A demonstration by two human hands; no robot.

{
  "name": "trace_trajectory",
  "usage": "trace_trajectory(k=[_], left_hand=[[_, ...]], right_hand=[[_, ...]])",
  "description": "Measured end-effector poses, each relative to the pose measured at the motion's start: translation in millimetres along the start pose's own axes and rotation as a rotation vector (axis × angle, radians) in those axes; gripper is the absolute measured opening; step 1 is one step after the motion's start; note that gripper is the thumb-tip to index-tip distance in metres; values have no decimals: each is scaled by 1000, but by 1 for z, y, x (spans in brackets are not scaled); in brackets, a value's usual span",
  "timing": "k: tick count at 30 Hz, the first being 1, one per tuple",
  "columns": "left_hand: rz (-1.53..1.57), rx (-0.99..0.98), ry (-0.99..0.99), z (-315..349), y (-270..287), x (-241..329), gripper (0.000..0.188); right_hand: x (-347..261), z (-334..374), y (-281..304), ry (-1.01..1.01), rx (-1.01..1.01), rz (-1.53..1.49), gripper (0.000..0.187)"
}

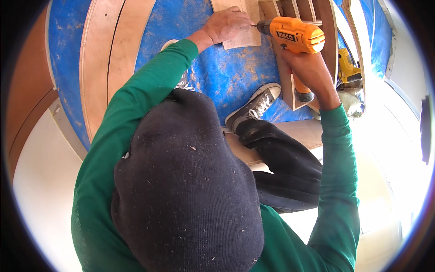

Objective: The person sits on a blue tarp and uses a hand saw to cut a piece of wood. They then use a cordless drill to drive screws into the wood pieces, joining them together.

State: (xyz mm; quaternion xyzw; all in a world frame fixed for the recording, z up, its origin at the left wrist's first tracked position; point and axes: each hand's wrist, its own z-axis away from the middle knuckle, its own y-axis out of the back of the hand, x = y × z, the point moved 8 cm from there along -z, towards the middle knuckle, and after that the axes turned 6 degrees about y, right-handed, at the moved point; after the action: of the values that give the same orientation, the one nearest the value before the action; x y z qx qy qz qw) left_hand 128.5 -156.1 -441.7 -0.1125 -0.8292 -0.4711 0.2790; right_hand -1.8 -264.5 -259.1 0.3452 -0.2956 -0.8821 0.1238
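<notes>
My right hand is wrapped round the grip of an orange cordless drill, its chuck pointing left. The orange and black lower end of the drill shows below the hand, beside a wooden frame. My left hand is closed, fingertips together, right at the drill's thin tip. Whatever those fingers pinch is too small to make out. Under the left hand lies a pale plywood piece.
A blue, dust-marked sheet covers the work area. Long curved plywood strips lie at left. Wooden compartments stand at the far right, with a yellow power tool beyond them. My shoe rests near the wooden frame.
</notes>
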Motion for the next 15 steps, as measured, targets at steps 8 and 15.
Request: trace_trajectory(k=[8, 15], left_hand=[[34, 24, 55, 1, 1, -2, 21], [-28, -25, 41, 1, -10, -6, 22]], right_hand=[[6, -4, -6, -34, -25, 0, 35], [7, -5, -9, -6, 2, 24, 41]])
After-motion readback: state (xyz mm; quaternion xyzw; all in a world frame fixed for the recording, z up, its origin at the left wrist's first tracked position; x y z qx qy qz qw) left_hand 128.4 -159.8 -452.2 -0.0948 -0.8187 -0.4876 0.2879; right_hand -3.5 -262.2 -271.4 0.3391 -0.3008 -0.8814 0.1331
